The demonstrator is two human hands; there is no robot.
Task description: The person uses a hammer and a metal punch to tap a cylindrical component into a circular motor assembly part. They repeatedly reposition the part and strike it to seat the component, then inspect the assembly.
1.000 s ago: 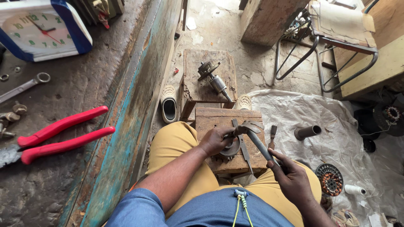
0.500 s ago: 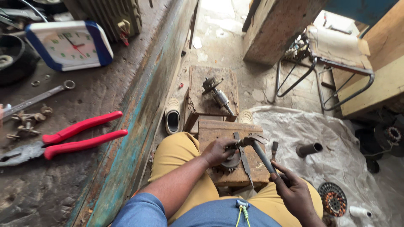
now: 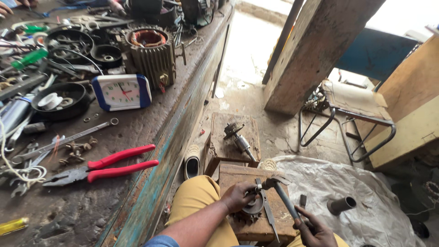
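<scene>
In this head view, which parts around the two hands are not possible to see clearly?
- Right hand: cut by bottom edge; its grip on the hammer only partly shown.
- Round metal part: mostly covered by left hand.
- Wooden block: front cut off below.

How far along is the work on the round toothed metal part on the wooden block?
Done: the toothed part sits on the wooden block, steadied by the left hand. In hand: the right hand holds a hammer whose head is near the part. Left: the part looks intact, so nothing visibly freed yet.
</scene>
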